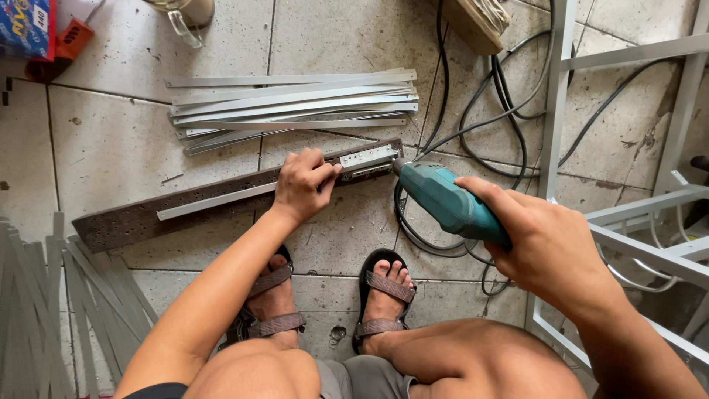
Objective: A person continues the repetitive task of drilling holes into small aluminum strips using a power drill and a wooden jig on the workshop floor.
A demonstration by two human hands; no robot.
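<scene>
Two hands over tiled floor (pixel 354 44) — drill (pixel 443 199), metal strip (pixel 221 199) on board (pixel 125 220).

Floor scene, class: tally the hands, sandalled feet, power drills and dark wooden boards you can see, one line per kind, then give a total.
Hands: 2, left hand and right hand
Sandalled feet: 2
Power drill: 1
Dark wooden board: 1
Total: 6

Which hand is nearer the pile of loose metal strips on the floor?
Left hand, pressing the strip on the board just below the pile; right hand grips the drill farther right.
</scene>
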